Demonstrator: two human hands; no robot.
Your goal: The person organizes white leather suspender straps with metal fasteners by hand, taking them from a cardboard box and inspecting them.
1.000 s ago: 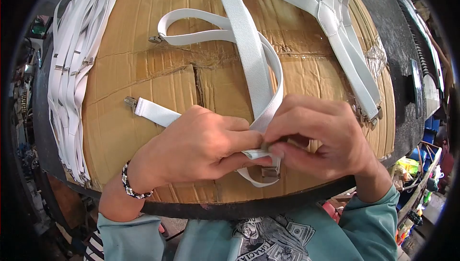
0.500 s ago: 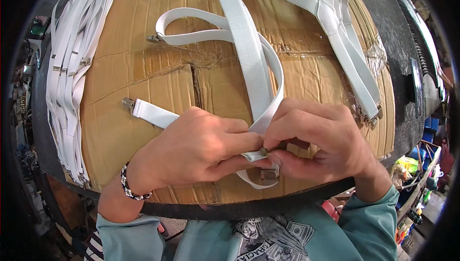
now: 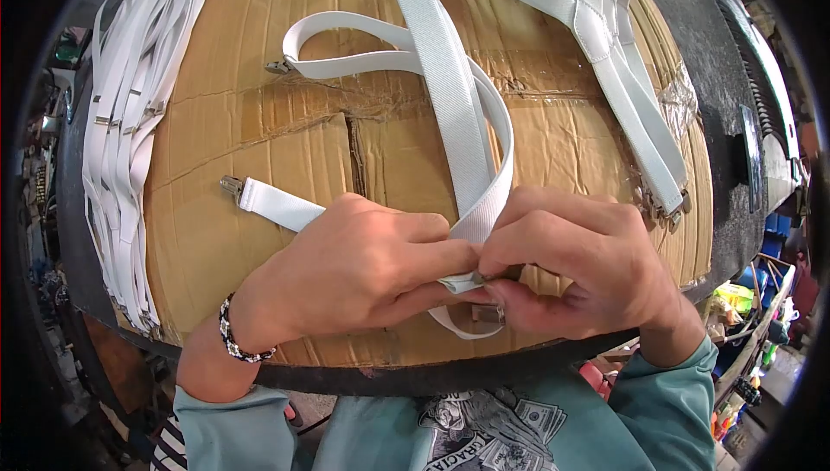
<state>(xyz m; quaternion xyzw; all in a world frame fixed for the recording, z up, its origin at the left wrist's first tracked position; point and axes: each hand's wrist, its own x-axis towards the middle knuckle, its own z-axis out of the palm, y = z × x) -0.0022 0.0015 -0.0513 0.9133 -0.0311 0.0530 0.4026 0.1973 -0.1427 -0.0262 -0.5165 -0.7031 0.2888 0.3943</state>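
White elastic suspenders (image 3: 445, 99) lie twisted and looped in front of me, with a metal clip (image 3: 232, 185) at one strap end and another clip (image 3: 278, 67) by the upper loop. My left hand (image 3: 363, 263) pinches a folded strap end (image 3: 461, 281) between its fingers. Against that fold, my right hand (image 3: 579, 268) is closed in a pinch on a small metal piece, mostly hidden by the fingertips. Just below the fingers, a metal slider (image 3: 487, 314) sits on a small strap loop (image 3: 445, 324).
Cardboard (image 3: 259, 142) covers the dark-edged table. A bundle of white straps with metal fittings (image 3: 130, 134) hangs along the left side. More white suspenders (image 3: 596, 47) with clips lie at the upper right, near crumpled clear tape (image 3: 680, 99).
My right hand has shifted slightly, its fingertips closing further over the small metal piece, which shows less now. My left hand stays almost still.
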